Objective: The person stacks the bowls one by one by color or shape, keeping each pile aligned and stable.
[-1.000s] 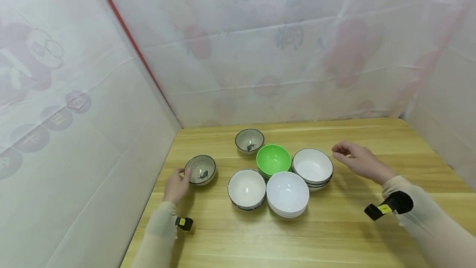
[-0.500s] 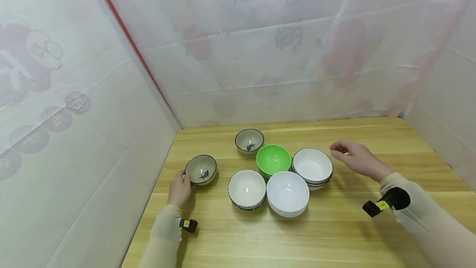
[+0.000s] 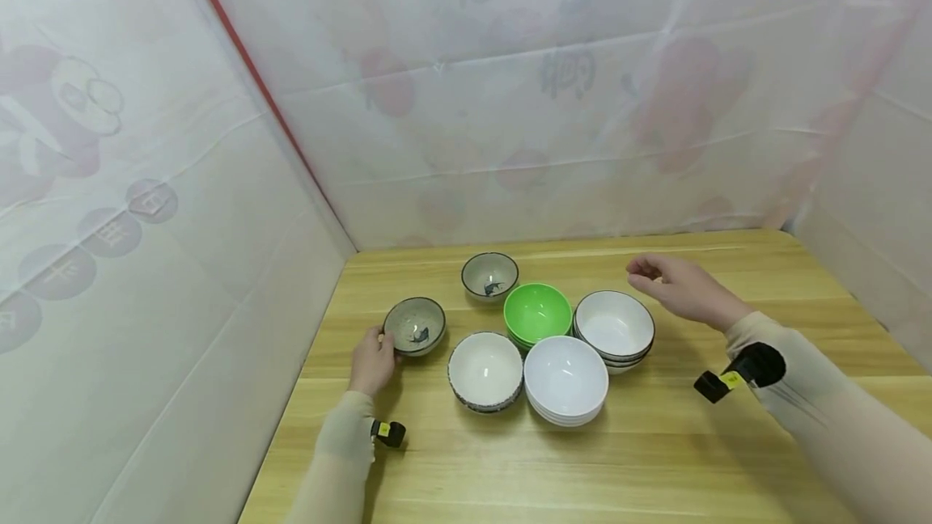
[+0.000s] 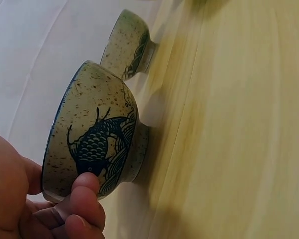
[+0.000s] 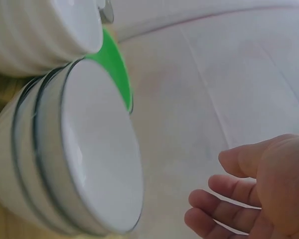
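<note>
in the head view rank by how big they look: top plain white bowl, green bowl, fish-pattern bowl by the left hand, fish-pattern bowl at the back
1. Plain white plastic bowl, atop the front stack, also nearest the camera.
2. Green plastic bowl.
3. The two speckled ceramic fish-pattern bowls, the one the left hand holds and the back one, look alike.

The fish bowl (image 4: 92,149) is showing speckled, glazed ceramic with a blue painted fish, and so is its twin (image 3: 489,274). The green bowl (image 3: 536,312) is looking like smooth, glossy plastic. The white bowls (image 3: 565,377) and the dark-rimmed stack (image 5: 74,154) are gleaming smooth and shiny. The surface (image 3: 655,459) is showing pale wood grain with a satin sheen. Thin, translucent cloth (image 3: 510,103) is hanging around it, matt and creased.
</note>
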### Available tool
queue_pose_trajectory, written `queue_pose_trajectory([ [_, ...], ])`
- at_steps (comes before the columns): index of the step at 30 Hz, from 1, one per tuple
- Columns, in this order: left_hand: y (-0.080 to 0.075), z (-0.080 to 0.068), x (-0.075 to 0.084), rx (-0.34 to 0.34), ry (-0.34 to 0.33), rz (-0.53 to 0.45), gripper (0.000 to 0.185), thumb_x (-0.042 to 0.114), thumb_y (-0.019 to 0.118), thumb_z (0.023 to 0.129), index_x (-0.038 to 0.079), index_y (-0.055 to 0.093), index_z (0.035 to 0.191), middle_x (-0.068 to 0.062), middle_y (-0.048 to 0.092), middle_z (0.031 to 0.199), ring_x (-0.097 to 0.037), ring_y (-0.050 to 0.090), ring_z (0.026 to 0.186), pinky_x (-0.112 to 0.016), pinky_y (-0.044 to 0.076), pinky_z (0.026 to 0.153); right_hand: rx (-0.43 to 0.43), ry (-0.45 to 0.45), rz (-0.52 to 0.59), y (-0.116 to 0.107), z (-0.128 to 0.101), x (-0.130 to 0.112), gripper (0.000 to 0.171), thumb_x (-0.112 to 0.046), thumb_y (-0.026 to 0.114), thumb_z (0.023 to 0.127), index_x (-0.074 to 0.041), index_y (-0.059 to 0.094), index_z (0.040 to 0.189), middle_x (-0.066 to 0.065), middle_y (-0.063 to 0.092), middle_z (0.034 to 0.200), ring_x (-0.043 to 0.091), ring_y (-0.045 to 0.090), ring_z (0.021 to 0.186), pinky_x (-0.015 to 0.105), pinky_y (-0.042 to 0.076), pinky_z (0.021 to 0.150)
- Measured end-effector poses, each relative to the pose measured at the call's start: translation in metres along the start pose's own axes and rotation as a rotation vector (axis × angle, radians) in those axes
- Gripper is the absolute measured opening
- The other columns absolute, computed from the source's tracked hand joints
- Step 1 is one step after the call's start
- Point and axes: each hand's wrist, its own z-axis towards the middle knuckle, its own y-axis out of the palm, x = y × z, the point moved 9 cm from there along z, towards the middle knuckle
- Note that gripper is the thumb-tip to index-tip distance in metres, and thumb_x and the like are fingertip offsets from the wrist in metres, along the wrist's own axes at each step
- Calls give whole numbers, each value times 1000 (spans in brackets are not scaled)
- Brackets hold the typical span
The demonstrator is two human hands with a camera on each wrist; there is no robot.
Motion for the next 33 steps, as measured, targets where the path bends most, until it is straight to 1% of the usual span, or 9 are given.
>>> queue_pose_trajectory([
  [5,16,1,10,-27,19,-32,38,16,41,102,-10,48,129,-9,64,68,-14,53,51,-28,42,47,-22,-25,-21,-1,13,-24,42,-43,48,99,-8,57,121,9,61,110,27,56,104,49,46,86],
  [8,26,2,17,-52,34,-58,38,16,41,102,-9,48,129,-8,63,66,-15,53,49,-29,42,46,-40,-38,-18,0,22,-41,45,-44,48,99,-6,57,123,10,61,111,27,57,105,49,47,87],
  [12,36,2,24,-75,52,-80,38,17,41,102,-8,48,130,-8,62,64,-14,52,49,-30,42,45,-78,-46,-1,5,36,-61,50,-44,48,99,-2,55,126,13,61,114,28,57,107,49,47,89],
  [15,41,0,29,-79,55,-92,38,17,41,102,-8,48,130,-8,63,64,-15,53,49,-30,42,45,-99,-54,9,12,48,-72,47,-38,50,99,0,55,125,14,62,113,28,58,105,47,47,89],
  [20,47,0,35,-78,68,-92,39,19,43,102,-8,49,129,-11,64,66,-14,52,49,-28,42,46,-129,-35,-12,24,68,-82,40,-34,51,99,-2,56,124,13,63,110,28,60,101,45,49,86],
  [25,53,0,39,-80,73,-101,39,21,44,102,-6,50,130,-8,64,65,-13,52,50,-28,42,47,-163,-16,-30,37,87,-93,42,-33,52,98,-2,55,126,15,62,113,30,60,101,45,50,84],
  [31,58,-2,41,-83,74,-108,39,21,44,102,-6,51,129,-5,63,64,-13,53,52,-28,42,49,-180,25,-49,47,105,-94,41,-31,54,97,-1,55,125,16,61,118,30,59,104,45,49,86],
  [33,59,-2,42,-84,73,-114,39,22,44,102,-5,50,129,-5,63,64,-14,54,52,-29,43,49,-188,37,-52,50,109,-94,41,-30,54,97,0,55,124,15,61,116,29,59,102,45,49,86],
])
